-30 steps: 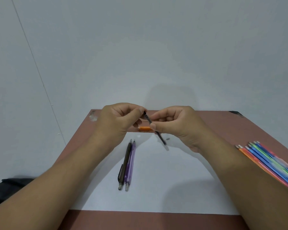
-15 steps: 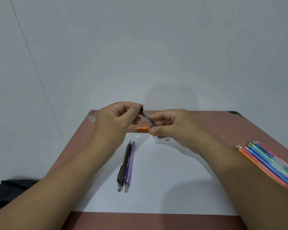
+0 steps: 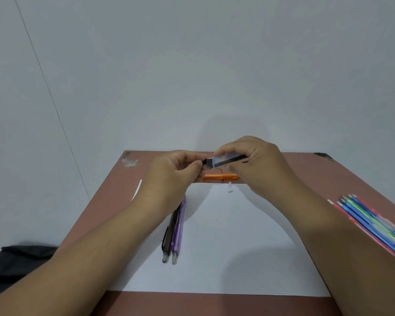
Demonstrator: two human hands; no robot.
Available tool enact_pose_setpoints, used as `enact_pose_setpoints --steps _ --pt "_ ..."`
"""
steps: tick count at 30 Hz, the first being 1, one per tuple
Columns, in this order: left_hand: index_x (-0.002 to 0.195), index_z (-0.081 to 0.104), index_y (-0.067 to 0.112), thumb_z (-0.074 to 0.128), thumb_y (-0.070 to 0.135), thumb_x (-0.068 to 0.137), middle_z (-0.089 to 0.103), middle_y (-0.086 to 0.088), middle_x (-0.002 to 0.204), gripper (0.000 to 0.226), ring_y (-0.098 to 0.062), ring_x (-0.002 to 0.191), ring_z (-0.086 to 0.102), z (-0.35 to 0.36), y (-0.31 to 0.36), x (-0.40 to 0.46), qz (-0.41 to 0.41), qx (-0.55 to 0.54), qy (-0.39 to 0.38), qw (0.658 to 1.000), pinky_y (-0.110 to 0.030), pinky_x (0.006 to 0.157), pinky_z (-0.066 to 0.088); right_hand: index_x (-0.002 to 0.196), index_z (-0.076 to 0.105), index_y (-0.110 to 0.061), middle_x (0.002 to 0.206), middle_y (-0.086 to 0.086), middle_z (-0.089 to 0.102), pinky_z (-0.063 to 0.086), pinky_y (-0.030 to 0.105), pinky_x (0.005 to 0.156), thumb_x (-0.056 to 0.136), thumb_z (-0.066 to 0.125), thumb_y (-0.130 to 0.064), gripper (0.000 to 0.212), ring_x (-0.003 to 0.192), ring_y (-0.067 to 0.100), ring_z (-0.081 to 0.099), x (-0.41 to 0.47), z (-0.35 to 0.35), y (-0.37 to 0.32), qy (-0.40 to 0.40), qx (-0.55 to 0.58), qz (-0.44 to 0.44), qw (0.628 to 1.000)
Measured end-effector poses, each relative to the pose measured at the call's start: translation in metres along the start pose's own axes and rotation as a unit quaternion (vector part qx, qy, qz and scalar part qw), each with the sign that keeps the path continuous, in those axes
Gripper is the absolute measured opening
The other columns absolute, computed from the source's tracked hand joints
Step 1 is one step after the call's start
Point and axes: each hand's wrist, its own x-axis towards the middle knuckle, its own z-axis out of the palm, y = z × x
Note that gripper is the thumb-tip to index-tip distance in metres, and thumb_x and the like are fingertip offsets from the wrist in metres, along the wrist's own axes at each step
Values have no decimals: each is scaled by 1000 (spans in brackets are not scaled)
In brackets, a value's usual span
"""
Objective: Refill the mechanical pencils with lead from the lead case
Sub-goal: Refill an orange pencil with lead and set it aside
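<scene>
My right hand [image 3: 258, 165] grips a black and clear lead case [image 3: 224, 161], held nearly level above the table. My left hand [image 3: 171, 176] pinches the case's black left end with thumb and fingers. Under both hands an orange mechanical pencil [image 3: 219, 176] lies across the table, partly hidden. A dark brown mechanical pencil [image 3: 168, 238] and a purple mechanical pencil [image 3: 178, 233] lie side by side on the white sheet [image 3: 226, 247], tips toward me. A small white cap [image 3: 230, 187] rests on the sheet near the orange pencil.
The brown table [image 3: 105, 215] stands against a pale wall. A bundle of coloured pencils [image 3: 374, 226] lies at the right edge beside my right forearm. A dark cloth [image 3: 14, 261] sits low at the left, off the table.
The lead case has turned from a steep slant to nearly level and risen slightly. My right hand shifted right along it, while my left hand took hold of its left end.
</scene>
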Motion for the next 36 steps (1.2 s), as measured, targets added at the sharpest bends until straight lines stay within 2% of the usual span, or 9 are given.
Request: enact_pose_setpoints --steps 7,12,16,19,22,26,31,34,36 --pt "102 75 4 59 1 97 76 -14 88 16 -16 79 73 0 -1 1 -27 -60 0 998 -37 92 59 94 74 -40 99 -15 67 59 32 76 84 74 -13 30 94 6 63 -3 -4 -2 -19 -9 -44 999" --pt "99 76 7 61 1 96 76 -8 82 16 -15 76 74 -1 -2 2 -21 -29 9 999 -43 93 58 104 74 -42 102 -17 68 53 20 79 87 71 -9 37 98 1 60 -2 -6 0 -42 -49 -57 996" --pt "101 76 7 59 5 98 77 -14 94 17 -21 85 73 0 0 1 -47 -80 -6 996 -36 89 60 116 72 -42 103 -17 69 51 27 84 88 64 -3 49 99 2 53 -1 -7 1 -32 -96 -78 992" --pt "109 69 -3 55 18 102 74 -23 105 26 -27 89 72 0 6 0 -158 -214 -34 963 -31 81 62 134 56 -53 105 -18 64 54 33 87 89 62 -4 67 97 5 54 -1 -8 3 -12 -116 -76 990" --pt "117 64 -5 47 34 104 73 -23 111 45 -31 103 71 -6 8 0 -249 -272 -83 926 -33 83 62 141 41 -60 105 -18 60 53 28 83 92 63 -7 76 96 7 56 -2 -11 2 -13 -133 -87 987" --pt "118 62 -9 45 40 103 70 -27 114 54 -36 109 69 -9 12 0 -286 -313 -120 898 -38 89 58 128 68 -34 107 -2 70 50 41 91 93 62 -3 47 101 21 60 4 -11 -1 -48 -210 -152 965" --pt "125 58 -10 45 48 101 68 -31 117 64 -39 110 68 -10 12 -1 -306 -316 -137 887 -39 91 57 145 21 -70 102 -10 63 51 26 80 93 58 -4 92 92 12 58 0 -13 0 -20 -122 -112 986" --pt "126 56 -11 45 48 101 67 -32 118 65 -40 111 68 -10 11 -1 -306 -330 -140 882 -39 94 55 135 62 -41 98 -1 68 51 41 85 91 57 -4 58 94 22 57 1 -9 2 -25 -186 -158 969" --pt "125 56 -11 46 48 101 66 -33 118 65 -41 111 67 -11 12 -1 -302 -339 -137 881 -40 94 55 138 58 -43 98 -1 67 52 38 84 90 57 -4 62 93 22 57 2 -8 2 -22 -174 -157 972"
